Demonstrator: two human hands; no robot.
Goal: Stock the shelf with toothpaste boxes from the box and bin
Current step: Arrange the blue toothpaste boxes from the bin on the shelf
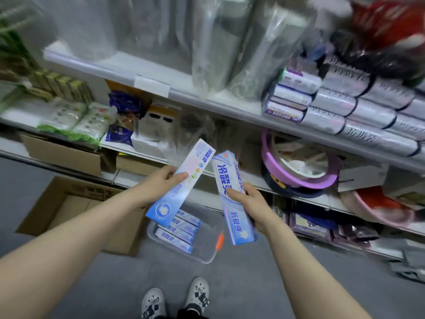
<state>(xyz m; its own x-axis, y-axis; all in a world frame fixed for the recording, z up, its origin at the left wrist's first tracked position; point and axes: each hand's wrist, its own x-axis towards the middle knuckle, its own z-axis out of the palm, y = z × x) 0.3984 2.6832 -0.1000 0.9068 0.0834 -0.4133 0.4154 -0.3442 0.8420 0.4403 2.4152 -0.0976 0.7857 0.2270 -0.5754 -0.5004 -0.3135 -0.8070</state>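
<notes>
A: Colour check, toothpaste box in left hand (158, 180)?
B: Left-hand box (181, 183): pale blue/white w/ pink band, blue lettering, small multicolour dots, white motif in a blue ring at lower end.
A: Right-hand box (232, 194)?
B: Light blue, dk blue characters, thin pink stripe along one edge.
A: Bin?
B: Clear bin (207, 254), orange clip at right rim. Boxes in bin (178, 231): blue/white, same lettering.
A: Others?
B: Cardboard box (46, 217) brown. Basin (299, 178) pink/lilac rim. Floor (207, 279) grey. Shoes (197, 293) white w/ black markings.
</notes>
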